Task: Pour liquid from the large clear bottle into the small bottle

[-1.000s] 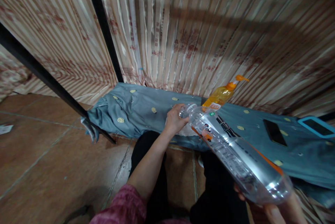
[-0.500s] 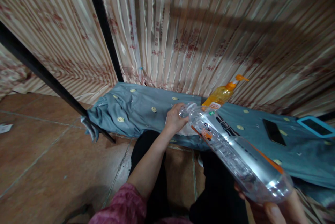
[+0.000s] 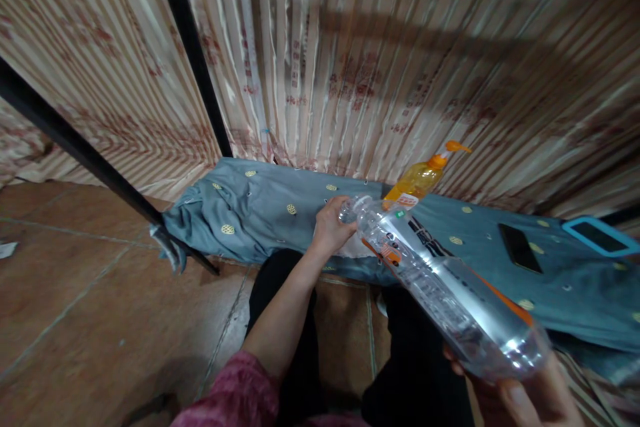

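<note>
A large clear plastic bottle [image 3: 440,290] with an orange label lies tilted across the view, its neck pointing away from me. My right hand [image 3: 525,394] grips its base at the lower right. My left hand [image 3: 331,227] is closed around the bottle's mouth, fingers wrapped over the cap end. Under the left hand lies something white [image 3: 356,247] on the blue cloth. Just behind the neck stands an orange pump bottle [image 3: 417,182].
A blue-grey patterned cloth [image 3: 260,214] covers a low surface ahead. A black phone [image 3: 520,248] and a blue-framed device [image 3: 597,236] lie on it at the right. Striped curtains [image 3: 350,60] and black poles [image 3: 187,47] stand behind. My dark-trousered legs are over a brown tiled floor [image 3: 100,320].
The view has shifted slightly; bottle and both hands keep nearly the same pose, with the left hand still at the bottle's mouth.
</note>
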### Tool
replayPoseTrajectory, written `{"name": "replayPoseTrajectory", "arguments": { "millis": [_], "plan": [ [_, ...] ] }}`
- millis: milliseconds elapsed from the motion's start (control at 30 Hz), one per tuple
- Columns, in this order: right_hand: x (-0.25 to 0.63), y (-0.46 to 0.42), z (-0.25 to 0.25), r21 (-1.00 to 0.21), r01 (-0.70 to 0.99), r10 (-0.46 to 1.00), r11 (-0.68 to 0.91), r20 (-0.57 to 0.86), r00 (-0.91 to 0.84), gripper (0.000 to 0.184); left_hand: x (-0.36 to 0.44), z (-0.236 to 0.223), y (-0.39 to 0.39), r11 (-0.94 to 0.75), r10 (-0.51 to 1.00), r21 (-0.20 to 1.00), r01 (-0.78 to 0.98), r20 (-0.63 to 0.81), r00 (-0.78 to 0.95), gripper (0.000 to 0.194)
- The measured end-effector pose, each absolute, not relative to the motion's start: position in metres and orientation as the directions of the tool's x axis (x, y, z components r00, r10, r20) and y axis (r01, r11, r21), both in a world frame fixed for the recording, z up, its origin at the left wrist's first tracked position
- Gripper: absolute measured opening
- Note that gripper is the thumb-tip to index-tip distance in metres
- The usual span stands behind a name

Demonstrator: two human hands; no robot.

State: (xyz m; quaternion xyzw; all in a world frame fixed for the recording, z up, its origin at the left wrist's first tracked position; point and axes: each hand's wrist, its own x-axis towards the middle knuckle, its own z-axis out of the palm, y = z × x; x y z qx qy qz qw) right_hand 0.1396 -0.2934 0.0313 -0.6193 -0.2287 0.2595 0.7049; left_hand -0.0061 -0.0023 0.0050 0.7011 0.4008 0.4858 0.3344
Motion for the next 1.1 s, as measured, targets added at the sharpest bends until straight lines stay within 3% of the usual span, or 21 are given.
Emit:
{"name": "replayPoseTrajectory", "arguments": {
  "millis": [767,1100],
  "plan": [
    [0.131,-0.283,0.018,-0.976,-0.081,0.632,0.2,0.065,0.772,0.088,-0.003,-0.011,0.012,-0.588,0.809,0.761,0.273,0.554,0.197,0.032],
    [0.129,-0.278,0.023,-0.972,-0.134,0.665,0.194,0.029,0.747,0.095,-0.002,-0.01,0.015,-0.604,0.797,0.744,0.287,0.567,0.208,0.026]
  ]
}}
